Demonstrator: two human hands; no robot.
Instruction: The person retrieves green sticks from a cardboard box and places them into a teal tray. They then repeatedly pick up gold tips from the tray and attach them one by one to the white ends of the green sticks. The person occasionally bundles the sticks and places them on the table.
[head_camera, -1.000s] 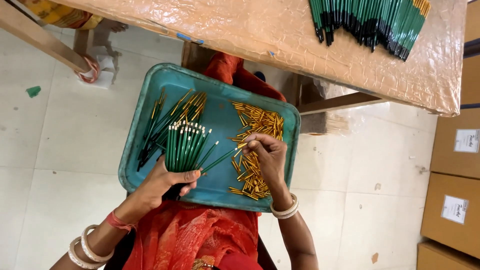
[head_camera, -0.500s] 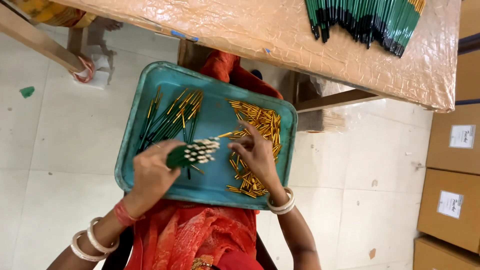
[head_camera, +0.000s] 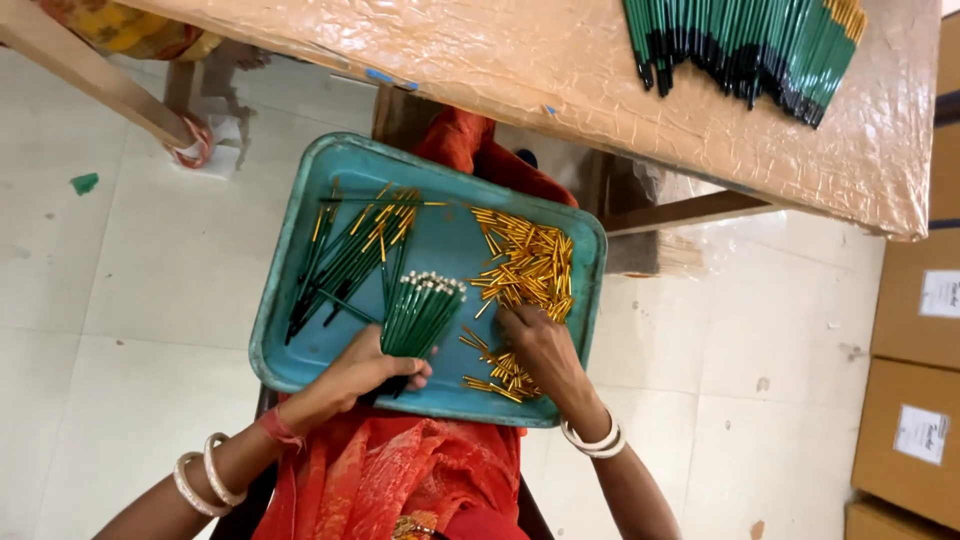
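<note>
At twelve o'clock, a wrapped tabletop (head_camera: 560, 90) carries a row of green pencils (head_camera: 745, 45). Below it, on the lap, a teal tray (head_camera: 300, 230) is seen, with loose green pencils (head_camera: 345, 260) at its ten o'clock and gold ferrules (head_camera: 530, 265) at two o'clock. A bundle of pencils (head_camera: 420, 312) is gripped upright in the closed left hand (head_camera: 360, 372). The right hand (head_camera: 540, 350) is laid, fingers curled, on the ferrules.
</note>
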